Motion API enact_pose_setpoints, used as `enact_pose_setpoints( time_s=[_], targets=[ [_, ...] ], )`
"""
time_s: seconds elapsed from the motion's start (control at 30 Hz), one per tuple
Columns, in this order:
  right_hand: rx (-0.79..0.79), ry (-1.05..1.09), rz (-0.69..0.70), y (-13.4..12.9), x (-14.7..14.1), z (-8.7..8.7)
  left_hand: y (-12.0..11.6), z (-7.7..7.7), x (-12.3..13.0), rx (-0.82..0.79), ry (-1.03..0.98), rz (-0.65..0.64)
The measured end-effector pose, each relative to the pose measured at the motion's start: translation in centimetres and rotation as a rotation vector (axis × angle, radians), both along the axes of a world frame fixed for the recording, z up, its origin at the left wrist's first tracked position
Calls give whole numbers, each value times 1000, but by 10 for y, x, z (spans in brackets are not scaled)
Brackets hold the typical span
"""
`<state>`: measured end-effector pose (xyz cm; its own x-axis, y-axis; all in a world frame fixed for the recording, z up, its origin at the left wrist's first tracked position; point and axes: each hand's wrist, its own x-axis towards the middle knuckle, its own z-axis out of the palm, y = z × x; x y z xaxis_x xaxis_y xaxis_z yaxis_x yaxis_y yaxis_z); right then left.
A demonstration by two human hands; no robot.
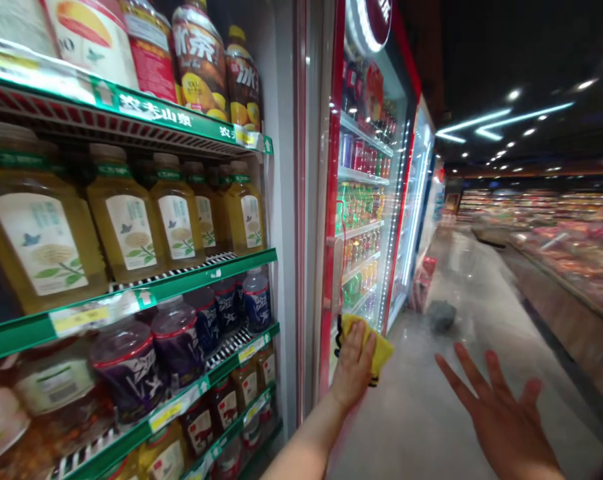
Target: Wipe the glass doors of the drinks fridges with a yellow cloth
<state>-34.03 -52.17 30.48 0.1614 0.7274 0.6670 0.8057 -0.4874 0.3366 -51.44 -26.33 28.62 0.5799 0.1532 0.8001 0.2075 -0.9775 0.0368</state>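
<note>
My left hand (354, 360) reaches forward from the bottom middle, its fingers closed together over a yellow cloth (381, 350) with dark trim. The cloth lies against or close beside the lower glass front of a red-framed drinks cooler (364, 220); exact contact is hard to make out. My right hand (504, 413) is raised over the aisle floor at the lower right, fingers spread, holding nothing.
At left, an open cooler holds bottles on green-edged shelves (221, 272), including tea (181, 220) and purple drinks (131, 370). Further coolers line the aisle. A grey blurred object (441, 315) sits on the floor (406, 413). A long display case (556, 293) runs along the right.
</note>
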Motion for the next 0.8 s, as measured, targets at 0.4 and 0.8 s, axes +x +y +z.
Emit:
enact_pose_setpoints(
  time_s=[0.4,0.8],
  targets=[
    [-85,-50,60,-8,19,20,9,-30,-7,-94,-68,196],
    [-107,1,288,-23,53,19,-41,-15,40,-284,-156,261]
  ],
)
